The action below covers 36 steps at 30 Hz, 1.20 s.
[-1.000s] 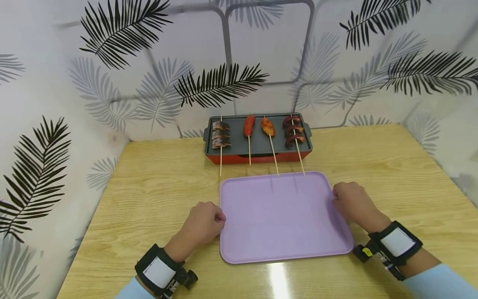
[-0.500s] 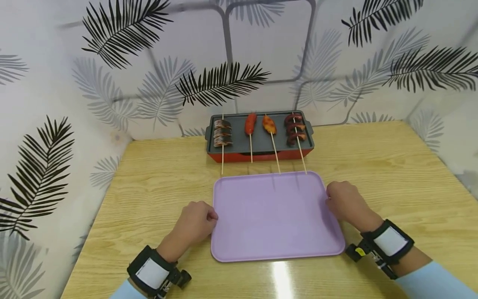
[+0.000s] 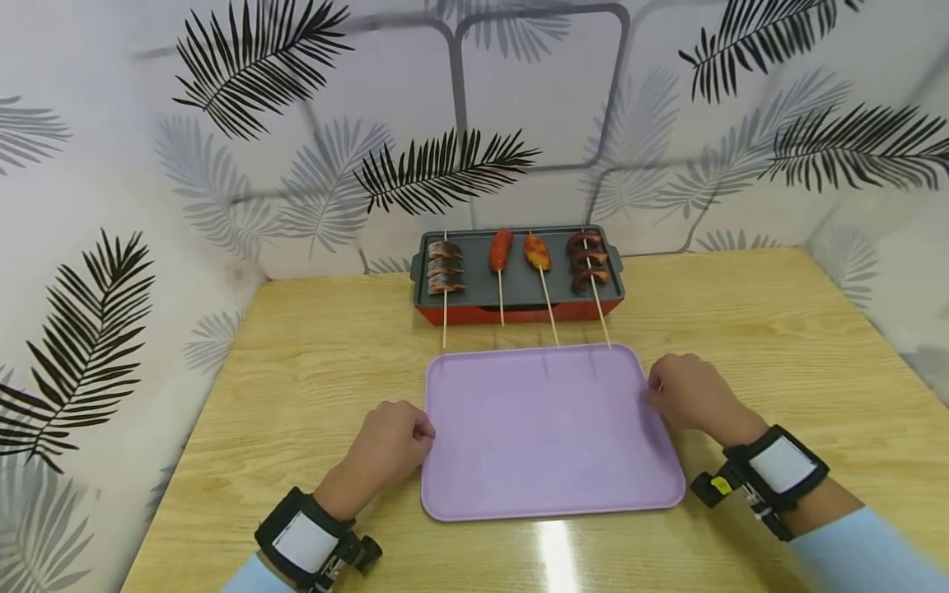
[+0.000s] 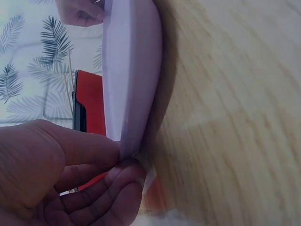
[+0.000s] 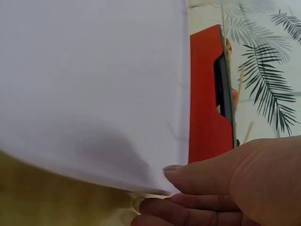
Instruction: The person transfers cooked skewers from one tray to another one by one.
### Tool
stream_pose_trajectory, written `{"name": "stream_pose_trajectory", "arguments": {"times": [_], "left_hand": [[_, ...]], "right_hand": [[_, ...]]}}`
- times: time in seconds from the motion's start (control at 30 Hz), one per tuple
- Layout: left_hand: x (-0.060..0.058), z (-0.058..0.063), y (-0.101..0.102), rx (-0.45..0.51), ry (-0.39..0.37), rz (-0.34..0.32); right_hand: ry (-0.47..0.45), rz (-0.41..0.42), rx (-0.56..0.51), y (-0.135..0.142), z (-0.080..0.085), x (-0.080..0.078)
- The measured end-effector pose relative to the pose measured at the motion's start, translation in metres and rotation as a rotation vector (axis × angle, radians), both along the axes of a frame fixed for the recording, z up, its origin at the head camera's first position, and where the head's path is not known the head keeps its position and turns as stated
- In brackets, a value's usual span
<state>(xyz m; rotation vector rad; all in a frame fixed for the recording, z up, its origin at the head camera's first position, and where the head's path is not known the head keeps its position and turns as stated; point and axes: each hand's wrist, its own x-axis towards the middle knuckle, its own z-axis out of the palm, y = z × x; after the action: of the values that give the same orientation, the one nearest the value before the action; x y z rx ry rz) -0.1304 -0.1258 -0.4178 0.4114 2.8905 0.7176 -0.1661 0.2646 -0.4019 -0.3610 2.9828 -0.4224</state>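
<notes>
Purple tray (image 3: 552, 432) at 6 o'clock of red grill (image 3: 519, 284), long axis roughly 9-to-3 o'clock. My left fingers (image 4: 124, 179) pinch its 9 o'clock rim; my right fingers (image 5: 164, 211), its 2-to-3 o'clock rim.

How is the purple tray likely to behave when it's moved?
The tray is probably stiff, showing no obvious sag between the left grip and right grip. Its thin-looking rim suggests it may be light for its size. The smooth surface could let anything set on it slide if tilted.
</notes>
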Motion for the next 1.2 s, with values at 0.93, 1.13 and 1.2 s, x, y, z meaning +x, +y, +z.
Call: {"name": "stream_pose_trajectory", "arguments": {"times": [0.93, 1.13, 1.2], "left_hand": [[0.003, 0.000, -0.003, 0.020, -0.047, 0.042], [0.003, -0.002, -0.004, 0.033, -0.030, 0.033], [0.003, -0.003, -0.003, 0.036, -0.028, 0.035]], "right_hand": [[-0.002, -0.082, -0.158, -0.047, 0.036, -0.086], [-0.053, -0.086, -0.204, -0.047, 0.034, -0.088], [-0.075, -0.087, -0.215, -0.046, 0.033, -0.089]]}}
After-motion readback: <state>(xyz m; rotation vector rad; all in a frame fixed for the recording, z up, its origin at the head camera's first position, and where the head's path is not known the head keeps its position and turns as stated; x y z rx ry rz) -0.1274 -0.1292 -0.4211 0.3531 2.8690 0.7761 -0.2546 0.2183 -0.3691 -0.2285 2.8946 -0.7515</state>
